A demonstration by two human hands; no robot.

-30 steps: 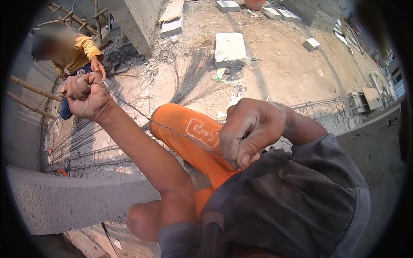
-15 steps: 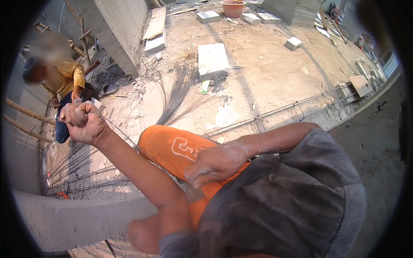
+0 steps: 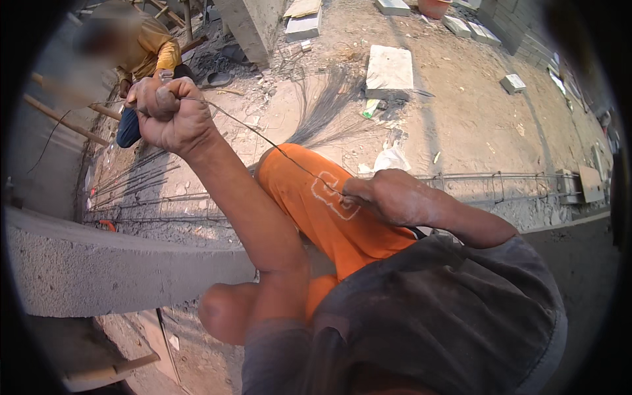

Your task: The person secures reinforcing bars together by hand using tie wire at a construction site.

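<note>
My left hand (image 3: 172, 112) is raised at the upper left, its fingers wrapped in a fist round a thin dark wire (image 3: 262, 136). From that fist the wire slopes down across my orange-clad leg (image 3: 309, 197) to my right hand (image 3: 388, 196). There my right hand grips the other end in a closed pinch, just above the thigh. A loose tail of wire seems to stick out beyond my left fist and curl downward. A fanned bundle of similar wires (image 3: 327, 105) lies on the ground past my knee, partly under a pale block (image 3: 390, 71).
A person in a yellow top (image 3: 155, 46) crouches at the far left. Tied rebar (image 3: 461, 176) runs along the ground beyond my right arm. A curved concrete ledge (image 3: 125, 270) lies at lower left. More pale blocks (image 3: 513, 83) and a reddish tub (image 3: 434, 8) stand farther off.
The view has shifted, so the surroundings sit farther right and higher. My right hand has moved outward from my lap, and the wire now stretches in plain sight between both hands.
</note>
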